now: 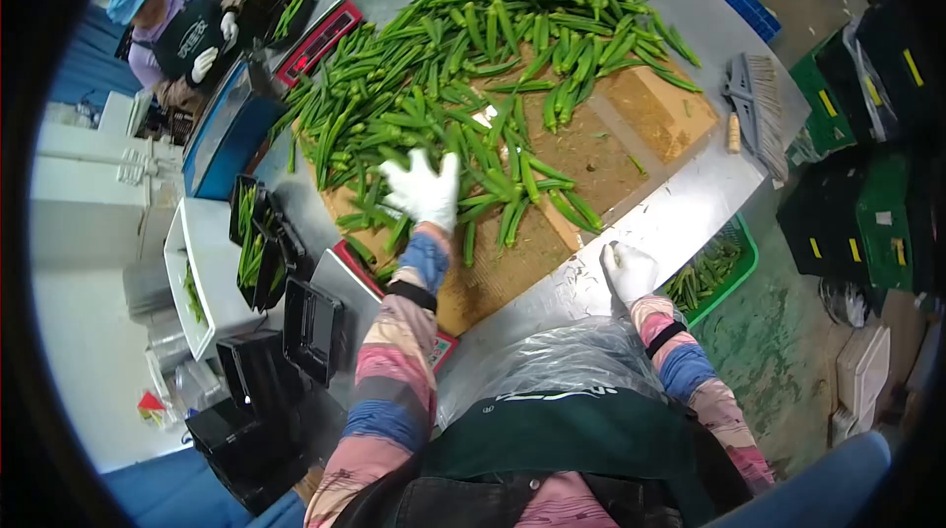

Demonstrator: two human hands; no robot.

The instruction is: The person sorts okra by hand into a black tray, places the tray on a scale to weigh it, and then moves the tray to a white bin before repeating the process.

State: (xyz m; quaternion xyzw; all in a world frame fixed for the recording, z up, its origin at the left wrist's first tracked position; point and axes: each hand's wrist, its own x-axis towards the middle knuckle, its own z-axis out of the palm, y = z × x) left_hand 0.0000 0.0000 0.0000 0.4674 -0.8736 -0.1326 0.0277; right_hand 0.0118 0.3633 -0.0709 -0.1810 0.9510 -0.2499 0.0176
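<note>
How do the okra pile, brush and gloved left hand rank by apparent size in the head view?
1. okra pile, clearly largest.
2. brush and left hand look alike; the hand is nearer the camera, so unranked.

**Two gloved hands, held apart**

Left hand: white glove, arm stretched well forward, palm down, fingers splayed wide, nothing gripped. Right hand: white glove, kept closer in, elbow bent, fingers curled into a loose fist, back of hand up. Striped sleeves on both forearms, dark cuff bands at both wrists.
</note>
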